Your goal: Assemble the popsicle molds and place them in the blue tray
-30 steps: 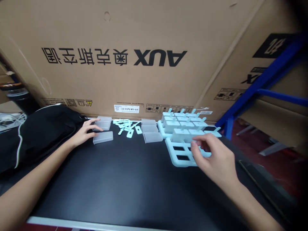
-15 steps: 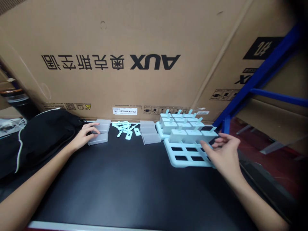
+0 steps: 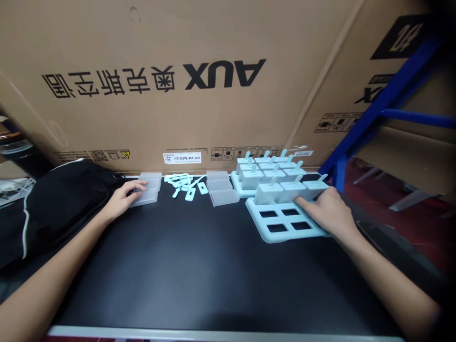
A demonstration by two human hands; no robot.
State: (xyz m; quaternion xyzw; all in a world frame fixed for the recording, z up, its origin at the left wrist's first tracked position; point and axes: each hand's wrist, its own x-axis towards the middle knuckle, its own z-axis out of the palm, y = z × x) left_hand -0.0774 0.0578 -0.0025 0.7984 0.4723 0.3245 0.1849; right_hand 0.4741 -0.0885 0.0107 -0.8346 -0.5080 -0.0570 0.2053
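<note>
My left hand (image 3: pixel 123 200) rests on clear plastic molds (image 3: pixel 151 190) at the left, its fingers apart. At the right, my right hand (image 3: pixel 326 209) grips the right mold (image 3: pixel 313 189) in the back row of the front light-blue rack (image 3: pixel 265 233). Three molds with light-blue stick lids stand in that row, and several rack slots in front of them hold nothing. Behind stands another light-blue rack (image 3: pixel 242 191) filled with lidded molds (image 3: pixel 252 178). A pile of light-blue stick lids (image 3: pixel 183 183) lies between the left molds and more clear molds (image 3: pixel 221 190).
A black bag (image 3: pixel 74 199) with a white cord lies on the black table (image 3: pixel 192 275) at the left, near a dark bottle (image 3: pixel 21 152). Behind the table stands a large cardboard box (image 3: pixel 149 118). A blue metal frame (image 3: pixel 388 104) rises at the right.
My right hand has closed on the right mold of the front rack. That rack appears shifted slightly right. My left hand remains at the clear molds, and the camera view has tilted slightly.
</note>
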